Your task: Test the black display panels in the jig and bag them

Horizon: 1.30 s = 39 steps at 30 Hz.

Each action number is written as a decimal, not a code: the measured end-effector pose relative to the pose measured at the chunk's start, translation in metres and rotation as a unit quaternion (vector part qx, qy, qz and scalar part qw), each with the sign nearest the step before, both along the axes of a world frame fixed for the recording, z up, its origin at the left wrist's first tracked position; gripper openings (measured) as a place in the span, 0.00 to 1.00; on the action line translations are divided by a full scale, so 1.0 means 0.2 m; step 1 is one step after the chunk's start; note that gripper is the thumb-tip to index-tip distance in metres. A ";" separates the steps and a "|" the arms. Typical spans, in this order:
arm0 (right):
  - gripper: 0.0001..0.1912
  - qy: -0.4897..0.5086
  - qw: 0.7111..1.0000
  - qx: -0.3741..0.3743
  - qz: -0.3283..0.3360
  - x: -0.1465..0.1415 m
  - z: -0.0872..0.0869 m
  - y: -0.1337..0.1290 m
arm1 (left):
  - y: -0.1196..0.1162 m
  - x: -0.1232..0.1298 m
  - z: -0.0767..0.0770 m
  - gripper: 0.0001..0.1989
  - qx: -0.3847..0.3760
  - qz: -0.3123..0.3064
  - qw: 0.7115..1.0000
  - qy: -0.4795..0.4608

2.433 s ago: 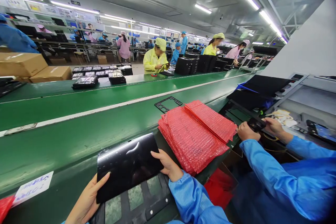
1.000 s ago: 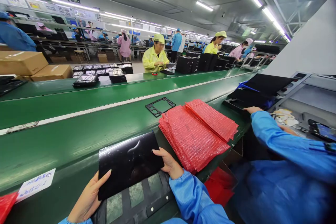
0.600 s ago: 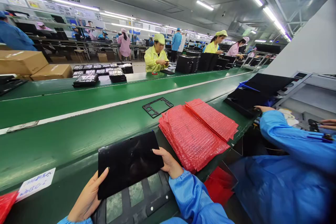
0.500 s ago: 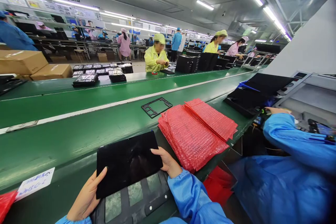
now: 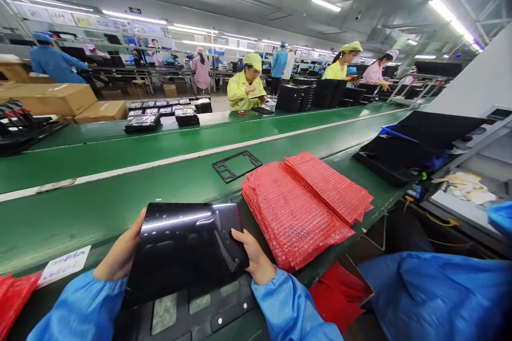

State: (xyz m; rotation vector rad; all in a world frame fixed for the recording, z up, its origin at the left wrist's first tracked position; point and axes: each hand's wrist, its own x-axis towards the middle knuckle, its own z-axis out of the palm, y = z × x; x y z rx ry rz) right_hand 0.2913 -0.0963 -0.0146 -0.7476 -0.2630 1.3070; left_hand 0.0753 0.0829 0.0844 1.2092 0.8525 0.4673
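Head camera looked down on a glossy black panel (image 5: 188,250), a flat rectangle with rounded corners, held in both hands at the near edge of a green conveyor belt (image 5: 80,218), low in the center of the frame. White ceiling lights showed as a pale streak along its upper part, and a curved glare marked its lower right. The left hand (image 5: 119,248) gripped the panel's left edge, partly hidden behind it. The right hand (image 5: 251,256) gripped the lower right edge, with its thumb lying on the black face. Blue sleeves covered both forearms.

Just right of the panel, a stack of red bubble bags (image 5: 298,208) lay on the belt, nearly touching the right hand. Beyond the panel, a black plastic frame (image 5: 236,166) lay flat on the green surface. Under the panel sat a dark tray (image 5: 192,314) with grey-green inserts. A white paper label (image 5: 64,265) lay near the left hand, and more black panels (image 5: 416,144) were piled at the right.
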 end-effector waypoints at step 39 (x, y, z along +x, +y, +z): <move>0.20 0.029 0.996 -0.019 -0.088 0.07 0.03 -0.05 | 0.51 0.38 -0.12 0.15 0.022 0.067 0.997 0.014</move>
